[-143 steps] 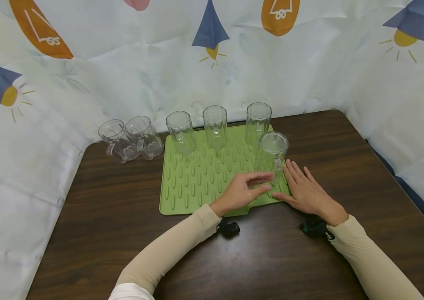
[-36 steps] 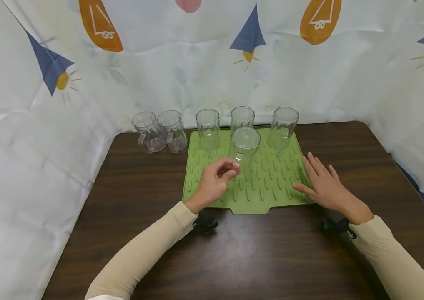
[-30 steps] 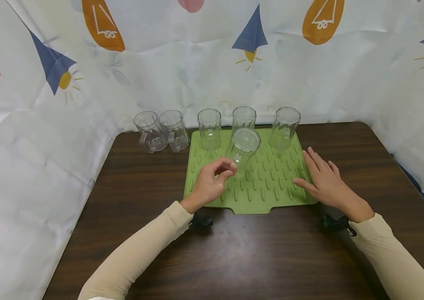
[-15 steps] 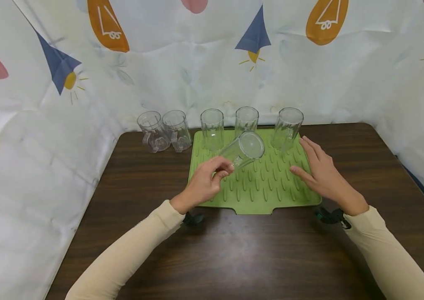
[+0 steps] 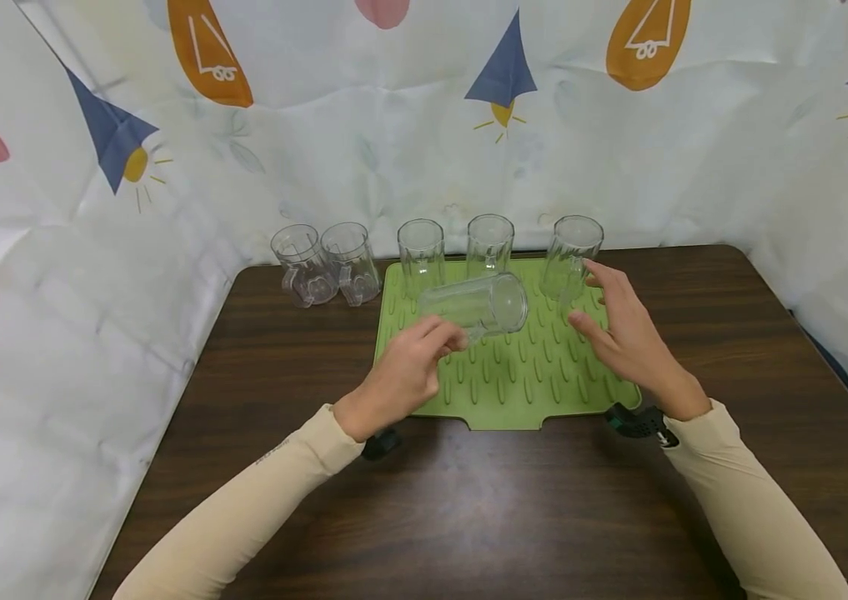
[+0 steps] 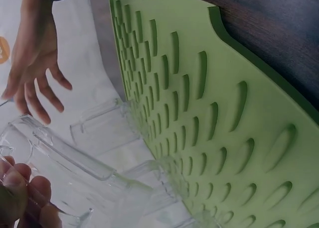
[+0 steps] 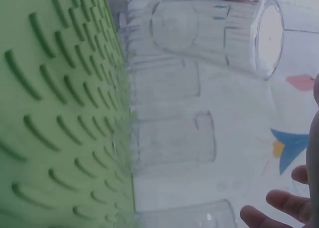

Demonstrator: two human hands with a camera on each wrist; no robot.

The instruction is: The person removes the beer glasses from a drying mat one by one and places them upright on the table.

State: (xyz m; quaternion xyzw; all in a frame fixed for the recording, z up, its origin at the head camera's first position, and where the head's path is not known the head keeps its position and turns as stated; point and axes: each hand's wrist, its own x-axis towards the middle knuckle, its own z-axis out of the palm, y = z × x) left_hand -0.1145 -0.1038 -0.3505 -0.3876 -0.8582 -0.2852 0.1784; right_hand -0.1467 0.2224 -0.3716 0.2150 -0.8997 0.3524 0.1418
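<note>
Work with the clear mugs looks part way along, as far as I can judge. Three of them stand in a row at the back of the green mat: the left mat mug, the middle mat mug and the right mat mug. The held mug is not set down — it is up over the mat, tipped on its side, with its round end facing the right hand. The left hand pinches it by the handle. The right hand holds nothing; its fingers and thumb are spread apart, and they do not touch the held mug. From above it hides a bit of the right mat mug, and I cannot tell how near those two are.

Two more mugs, the outer mug and the inner mug, stand on the bare table just left of the mat. So what seems left is the mug in the air, and maybe that pair too.

The table is dark brown with wood lines and a shiny patch in front. Long bumps cover the mat. White cloth hangs behind and at both sides — creased, with blue, orange, pink and yellow shapes.
</note>
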